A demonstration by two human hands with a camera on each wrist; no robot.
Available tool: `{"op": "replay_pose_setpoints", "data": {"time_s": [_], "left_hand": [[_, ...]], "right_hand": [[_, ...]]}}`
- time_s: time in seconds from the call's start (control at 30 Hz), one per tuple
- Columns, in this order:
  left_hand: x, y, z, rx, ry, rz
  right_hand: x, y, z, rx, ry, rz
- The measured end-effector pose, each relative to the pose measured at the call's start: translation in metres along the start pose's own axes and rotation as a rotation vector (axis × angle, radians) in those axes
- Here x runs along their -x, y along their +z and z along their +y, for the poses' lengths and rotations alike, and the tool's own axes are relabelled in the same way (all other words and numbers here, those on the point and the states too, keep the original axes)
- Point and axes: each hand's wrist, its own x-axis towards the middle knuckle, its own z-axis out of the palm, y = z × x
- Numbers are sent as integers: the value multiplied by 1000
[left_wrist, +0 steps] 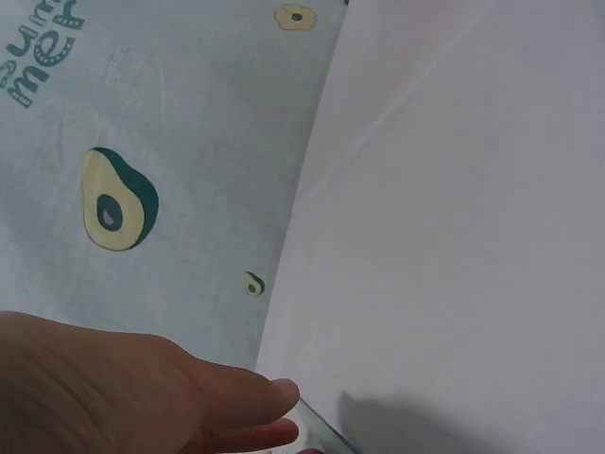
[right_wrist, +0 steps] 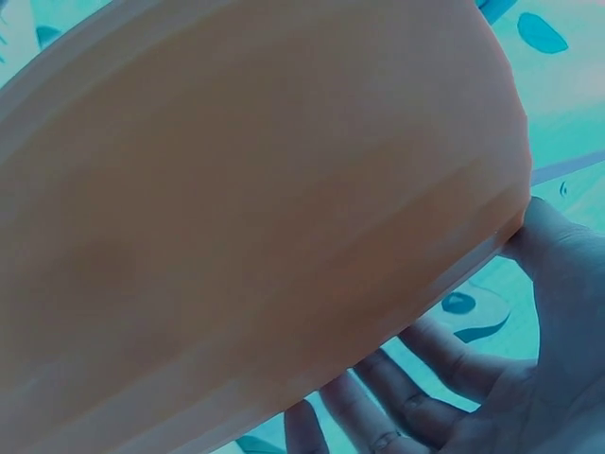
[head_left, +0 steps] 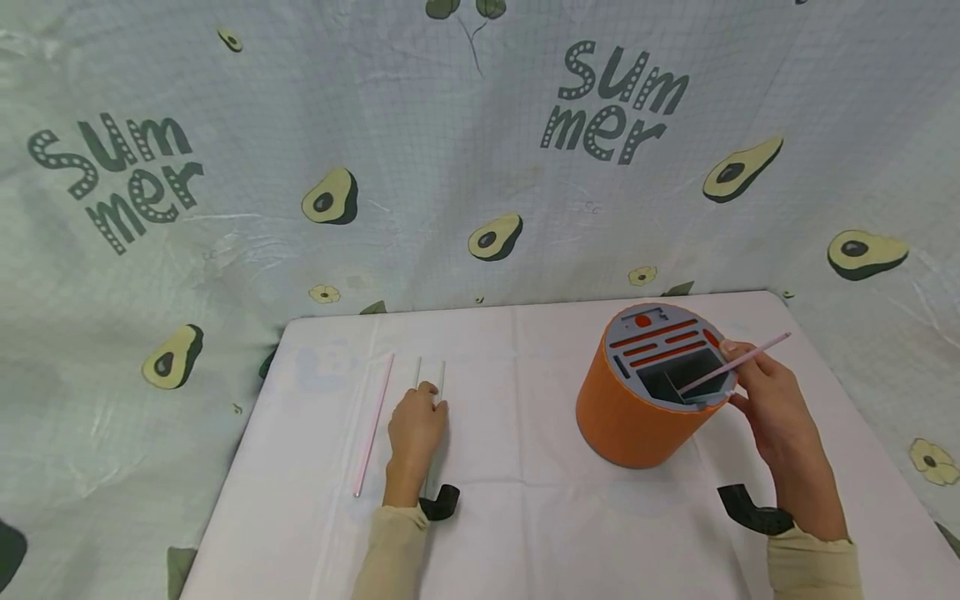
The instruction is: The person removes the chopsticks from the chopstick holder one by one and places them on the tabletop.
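On the right side of the table my right hand [head_left: 776,408] grips the rim of an orange round organizer [head_left: 637,425] with a grey slotted top. The organizer tilts, and its side fills most of the right wrist view. A pink rod [head_left: 750,354] leans in its open compartment and crosses over that hand. At left, my left hand [head_left: 417,425] is over two thin clear rods, its fingertips pinching around one clear rod [head_left: 442,375]. The other clear rod [head_left: 418,367] runs beneath the fingers. In the left wrist view, a clear edge [left_wrist: 326,426] shows by the fingertips.
A second pink rod [head_left: 374,425] lies left of my left hand. The table [head_left: 570,533] has a creased white cover. Behind it hangs a pale curtain [head_left: 420,125] printed with avocados and lettering. Each wrist wears a black band.
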Motion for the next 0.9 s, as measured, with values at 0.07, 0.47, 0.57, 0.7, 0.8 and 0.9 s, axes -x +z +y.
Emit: {"op": "replay_pose_setpoints", "data": {"time_s": [0.07,0.47,0.57,0.7,0.8,0.9], "left_hand": [[4,-3,6,-31,2,1],[28,-19,71,58,279,60],[34,-23,88,135,328,22],[40,-28,107,220,376,-31],[43,-33,117,285,410,-48],[45,-38,127,351,450,-61]], "right_hand": [[0,-1,0,14,-4,-9],[1,-4,-5,230,-23,-26],[0,-4,-7,259,-40,-31],[1,-4,-9,295,-51,-34],[1,-4,-12,315,-52,-35],[2,-3,-14,327,-57,-34]]}}
